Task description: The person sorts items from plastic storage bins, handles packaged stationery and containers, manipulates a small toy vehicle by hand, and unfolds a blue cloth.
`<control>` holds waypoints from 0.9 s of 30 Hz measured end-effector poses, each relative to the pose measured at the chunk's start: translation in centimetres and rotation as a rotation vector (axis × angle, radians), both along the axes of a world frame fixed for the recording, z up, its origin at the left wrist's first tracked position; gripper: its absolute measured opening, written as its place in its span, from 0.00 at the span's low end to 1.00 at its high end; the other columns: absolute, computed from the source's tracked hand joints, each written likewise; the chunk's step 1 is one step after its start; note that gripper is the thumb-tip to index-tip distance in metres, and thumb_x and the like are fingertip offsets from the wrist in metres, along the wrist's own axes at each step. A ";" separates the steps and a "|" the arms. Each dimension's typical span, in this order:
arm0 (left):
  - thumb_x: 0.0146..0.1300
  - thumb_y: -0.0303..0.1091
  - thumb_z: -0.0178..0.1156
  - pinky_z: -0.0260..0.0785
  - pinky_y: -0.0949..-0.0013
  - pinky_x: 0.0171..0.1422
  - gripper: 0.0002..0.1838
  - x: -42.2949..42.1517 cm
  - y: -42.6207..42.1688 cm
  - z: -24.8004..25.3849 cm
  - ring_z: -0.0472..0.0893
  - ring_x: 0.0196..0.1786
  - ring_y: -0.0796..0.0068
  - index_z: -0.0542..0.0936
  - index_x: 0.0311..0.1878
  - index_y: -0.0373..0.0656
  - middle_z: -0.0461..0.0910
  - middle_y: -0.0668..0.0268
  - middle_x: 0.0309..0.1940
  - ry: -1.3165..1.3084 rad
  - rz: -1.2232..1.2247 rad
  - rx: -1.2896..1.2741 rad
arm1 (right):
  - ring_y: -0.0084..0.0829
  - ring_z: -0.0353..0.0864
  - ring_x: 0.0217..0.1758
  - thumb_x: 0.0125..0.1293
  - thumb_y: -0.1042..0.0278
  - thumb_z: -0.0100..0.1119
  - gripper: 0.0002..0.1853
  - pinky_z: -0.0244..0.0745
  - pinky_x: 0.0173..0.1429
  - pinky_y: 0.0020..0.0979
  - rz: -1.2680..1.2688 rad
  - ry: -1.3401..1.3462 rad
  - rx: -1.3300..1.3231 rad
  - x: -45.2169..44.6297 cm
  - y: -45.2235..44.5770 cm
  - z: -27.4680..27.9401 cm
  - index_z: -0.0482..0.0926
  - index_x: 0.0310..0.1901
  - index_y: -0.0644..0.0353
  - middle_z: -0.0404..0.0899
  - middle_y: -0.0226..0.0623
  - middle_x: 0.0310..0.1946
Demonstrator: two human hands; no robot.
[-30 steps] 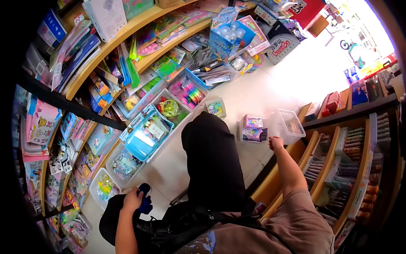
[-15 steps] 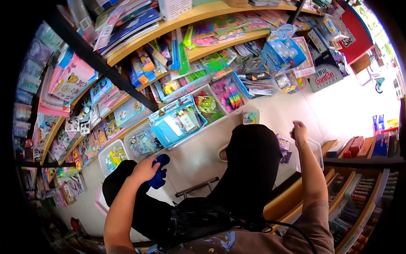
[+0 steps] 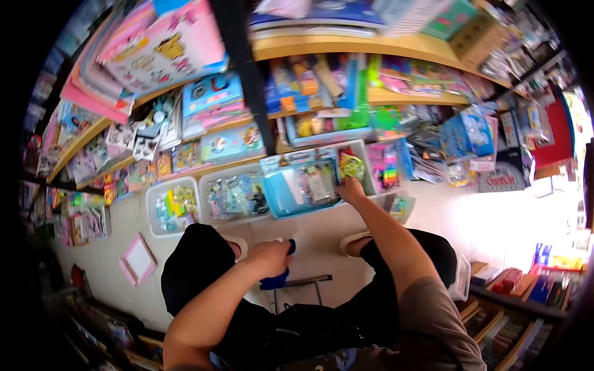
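My left hand (image 3: 269, 258) is wrapped round a dark blue soft item (image 3: 275, 281), held above the floor between my knees. Reaching forward, my right hand (image 3: 351, 190) is at the right edge of a light blue tray (image 3: 291, 213) that holds small packets, beside a yellow-green item (image 3: 351, 167) in a white bin. Its fingertips are partly hidden, so what they hold, if anything, cannot be made out. Left of the tray stand a clear bin (image 3: 235, 193) of small packets and a white bin (image 3: 150, 210) with yellow and green pieces.
Wooden shelves (image 3: 365, 46) packed with stationery curve behind the bins, with a dark upright post (image 3: 247, 80) in front. A pink frame (image 3: 137, 260) lies on the floor at left. A metal-legged stool (image 3: 309, 281) is between my legs; drawers (image 3: 495, 337) stand at lower right.
My view has swung left. My right hand has moved from beside the clear containers at right to the bins in front. The blue item has stayed in my left hand, now nearer the middle.
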State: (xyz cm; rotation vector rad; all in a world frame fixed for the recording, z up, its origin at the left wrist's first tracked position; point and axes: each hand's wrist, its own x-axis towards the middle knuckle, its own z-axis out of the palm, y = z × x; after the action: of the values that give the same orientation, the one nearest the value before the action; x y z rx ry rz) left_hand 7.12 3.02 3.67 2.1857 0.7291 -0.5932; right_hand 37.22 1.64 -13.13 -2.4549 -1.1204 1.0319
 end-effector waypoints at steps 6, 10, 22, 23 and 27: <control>0.58 0.38 0.55 0.69 0.55 0.37 0.12 -1.0 0.3 0.0 0.78 0.35 0.54 0.72 0.39 0.39 0.76 0.54 0.31 -0.092 0.060 -0.024 | 0.48 0.64 0.59 0.36 0.46 0.73 0.51 0.65 0.61 0.40 -0.274 -0.184 -0.165 -7.0 1.6 -6.7 0.55 0.58 0.62 0.62 0.51 0.55; 0.58 0.37 0.56 0.69 0.56 0.35 0.11 -1.1 0.5 0.0 0.78 0.34 0.55 0.72 0.38 0.39 0.75 0.55 0.30 -0.060 0.077 -0.063 | 0.49 0.62 0.60 0.29 0.45 0.76 0.56 0.63 0.61 0.40 -0.335 -0.299 -0.262 -7.5 3.3 -7.0 0.53 0.58 0.61 0.60 0.51 0.56; 0.58 0.38 0.55 0.70 0.55 0.36 0.13 -0.7 0.2 -0.2 0.78 0.35 0.53 0.72 0.39 0.38 0.76 0.54 0.32 -0.074 0.077 -0.065 | 0.50 0.78 0.37 0.43 0.46 0.70 0.28 0.72 0.43 0.43 -0.146 0.007 0.168 -3.9 0.9 -7.5 0.75 0.35 0.64 0.79 0.51 0.32; 0.58 0.38 0.55 0.70 0.55 0.36 0.13 -0.6 0.0 -0.2 0.78 0.36 0.53 0.72 0.39 0.38 0.76 0.54 0.32 -0.086 0.075 -0.055 | 0.51 0.78 0.36 0.45 0.47 0.69 0.26 0.72 0.43 0.43 -0.176 0.044 0.217 -3.6 0.6 -7.4 0.76 0.35 0.63 0.79 0.49 0.30; 0.58 0.36 0.55 0.70 0.55 0.38 0.12 -0.2 -0.4 0.5 0.78 0.36 0.53 0.73 0.39 0.37 0.77 0.53 0.33 -0.107 0.079 -0.044 | 0.50 0.76 0.41 0.49 0.55 0.67 0.24 0.71 0.46 0.44 -0.025 -0.258 0.114 -4.1 0.6 -3.3 0.72 0.45 0.58 0.78 0.48 0.36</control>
State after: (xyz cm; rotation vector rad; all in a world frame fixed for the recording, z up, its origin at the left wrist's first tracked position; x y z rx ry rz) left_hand 6.91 2.66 4.19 2.1204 0.7346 -0.4442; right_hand 33.16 2.25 -16.46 -2.5539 -1.1831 0.6363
